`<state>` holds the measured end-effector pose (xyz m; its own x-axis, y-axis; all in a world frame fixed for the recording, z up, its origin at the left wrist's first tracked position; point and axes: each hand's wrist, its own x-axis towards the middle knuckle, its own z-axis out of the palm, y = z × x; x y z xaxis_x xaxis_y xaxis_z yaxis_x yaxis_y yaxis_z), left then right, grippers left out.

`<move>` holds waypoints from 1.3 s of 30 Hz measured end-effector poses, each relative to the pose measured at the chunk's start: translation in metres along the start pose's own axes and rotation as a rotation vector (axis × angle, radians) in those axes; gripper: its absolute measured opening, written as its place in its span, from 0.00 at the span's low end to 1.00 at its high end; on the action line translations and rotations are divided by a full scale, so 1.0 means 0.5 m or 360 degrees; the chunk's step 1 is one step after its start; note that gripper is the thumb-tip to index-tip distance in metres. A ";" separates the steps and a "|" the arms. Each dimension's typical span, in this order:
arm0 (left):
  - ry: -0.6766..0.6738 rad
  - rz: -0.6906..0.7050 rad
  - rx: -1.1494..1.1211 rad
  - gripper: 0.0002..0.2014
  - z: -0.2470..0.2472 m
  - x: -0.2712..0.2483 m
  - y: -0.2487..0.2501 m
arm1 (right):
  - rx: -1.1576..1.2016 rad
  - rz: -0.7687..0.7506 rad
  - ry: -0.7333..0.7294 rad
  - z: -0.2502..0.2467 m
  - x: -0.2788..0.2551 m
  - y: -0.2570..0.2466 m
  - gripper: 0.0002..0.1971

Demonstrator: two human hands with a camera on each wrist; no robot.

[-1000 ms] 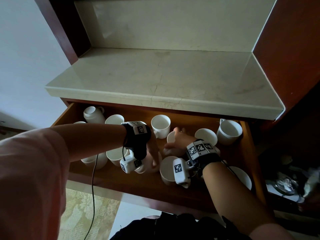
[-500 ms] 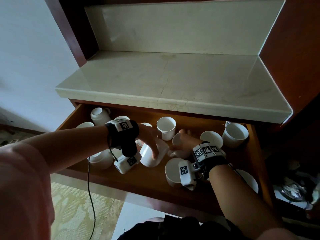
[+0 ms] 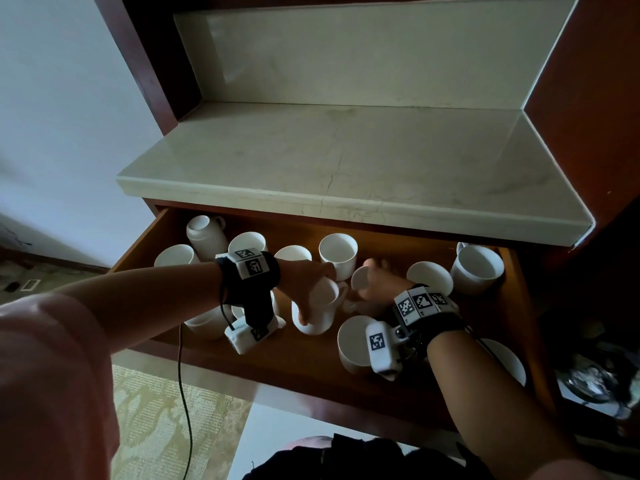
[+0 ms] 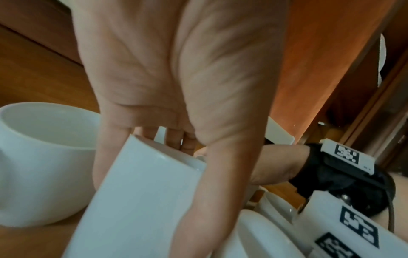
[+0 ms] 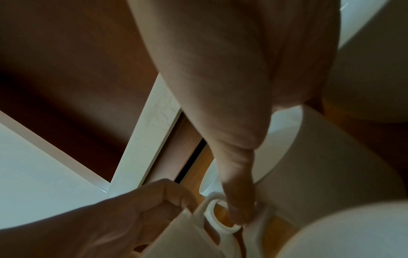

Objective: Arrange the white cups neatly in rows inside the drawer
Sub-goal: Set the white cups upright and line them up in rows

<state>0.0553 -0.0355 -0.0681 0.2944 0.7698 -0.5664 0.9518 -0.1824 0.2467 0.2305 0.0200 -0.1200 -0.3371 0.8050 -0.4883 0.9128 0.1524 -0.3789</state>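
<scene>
Your left hand [image 3: 304,282] is clamped from above on a tilted white ceramic cup with a loop handle [image 3: 317,308], thumb on one side of the wall and fingers [image 4: 172,139] curled over the rim on the far side; the left wrist view shows the cup [image 4: 141,200] leaning under your palm. It sits near the middle of the open orange-brown wooden drawer [image 3: 304,362], its handle pointing toward your right hand [image 3: 375,289].

Your right hand grips a second white cup lying tipped on its side [image 3: 360,277], just beside the first. In the right wrist view your thumb [image 5: 238,197] reaches down to the point where the two cups' handles meet, with this cup's body [image 5: 331,165] under your palm. The other fingers are hidden behind the cup, so you cannot tell exactly how they wrap.

Around your hands the remaining white cups stand scattered, not in rows. One upright white mug [image 3: 338,254] stands at the back just behind your hands, an upside-down white mug [image 3: 204,235] sits at the back left corner, and a large white mug [image 3: 479,270] stands at the back right. Another white cup [image 3: 355,344] rests near the front, partly behind your right wrist camera. A pale marble countertop [image 3: 346,168] overhangs the back of the drawer.
</scene>
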 end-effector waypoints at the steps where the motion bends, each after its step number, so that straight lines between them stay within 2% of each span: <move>1: -0.0007 0.0019 0.0017 0.45 0.002 0.003 0.001 | 0.0003 -0.0006 0.0001 0.000 0.000 0.000 0.37; 8: -0.0029 0.0050 0.0337 0.52 0.019 0.023 0.005 | 0.0023 -0.0019 -0.0084 -0.004 0.003 0.001 0.44; 12: -0.0056 0.0024 0.0450 0.55 0.030 0.031 0.002 | -0.0020 -0.0017 -0.0082 -0.004 0.004 0.003 0.44; 16: -0.0108 0.0022 0.0504 0.56 0.029 0.035 -0.004 | -0.0030 -0.0020 -0.0081 -0.004 0.006 0.003 0.45; 24: -0.0090 0.0109 0.0932 0.55 0.048 0.046 0.002 | -0.0060 -0.0003 -0.0096 -0.005 0.008 0.001 0.48; 28: -0.0134 0.0093 0.0964 0.58 0.049 0.043 0.000 | -0.0092 0.0002 -0.0087 -0.006 0.009 -0.002 0.51; 34: -0.0087 0.0018 0.0771 0.59 0.050 0.035 0.007 | -0.0073 0.0020 -0.0073 -0.007 0.005 -0.005 0.51; 37: -0.0163 -0.0041 0.0758 0.58 0.046 0.037 0.016 | -0.0056 0.0030 -0.0079 -0.009 0.002 -0.008 0.50; 39: -0.0245 -0.0148 0.0622 0.61 0.038 0.039 0.015 | -0.0056 0.0020 -0.0082 -0.010 0.000 -0.008 0.50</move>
<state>0.0699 -0.0333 -0.0921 0.1870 0.6992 -0.6900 0.9274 -0.3572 -0.1107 0.2279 0.0222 -0.1144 -0.3363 0.7764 -0.5330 0.9242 0.1635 -0.3450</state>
